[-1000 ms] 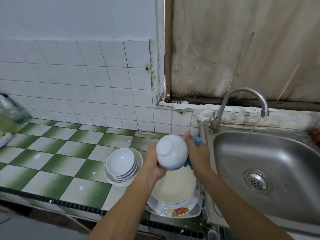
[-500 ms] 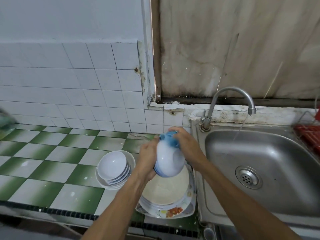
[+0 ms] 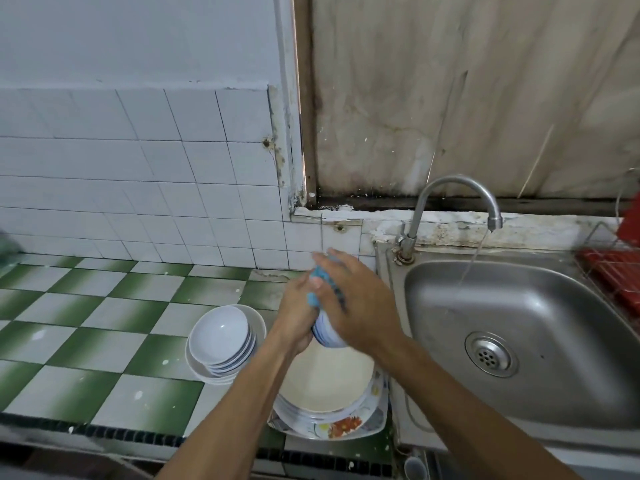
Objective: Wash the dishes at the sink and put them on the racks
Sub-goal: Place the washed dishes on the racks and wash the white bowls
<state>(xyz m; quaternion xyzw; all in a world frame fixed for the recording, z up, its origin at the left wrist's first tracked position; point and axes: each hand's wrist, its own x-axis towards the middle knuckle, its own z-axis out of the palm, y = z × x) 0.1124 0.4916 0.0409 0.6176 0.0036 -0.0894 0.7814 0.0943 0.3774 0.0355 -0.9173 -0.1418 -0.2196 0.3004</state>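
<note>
Bowl, held over the plate stack just left of the sink, is steadied by the left hand, fingers curled round its side, so the right hand, clamped on a blue sponge, can scrub it.

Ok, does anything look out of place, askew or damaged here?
The faucet runs a thin stream into the sink unused: the left hand holds the bowl and the right hand presses the sponge on it over the plates, beside the sink. The stacked bowls lean. The wall corner is stained.
</note>
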